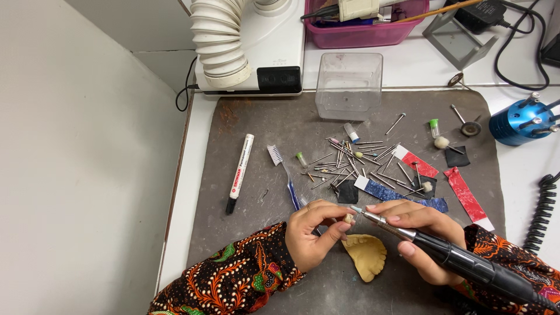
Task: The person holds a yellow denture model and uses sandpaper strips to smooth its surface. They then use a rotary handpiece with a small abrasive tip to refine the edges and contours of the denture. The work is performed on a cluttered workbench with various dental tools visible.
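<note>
My left hand pinches a small beige tooth-shaped piece between thumb and fingertips. My right hand grips a black and silver rotary handpiece, its tip touching the small piece. Just below the two hands, a tan plaster dental cast lies on the dark grey mat. Both sleeves are patterned in orange and black.
Several loose metal burs are scattered mid-mat with red and blue paper strips. A marker and toothbrush lie left. A clear plastic box, white suction hose, pink tray and blue bur holder stand behind.
</note>
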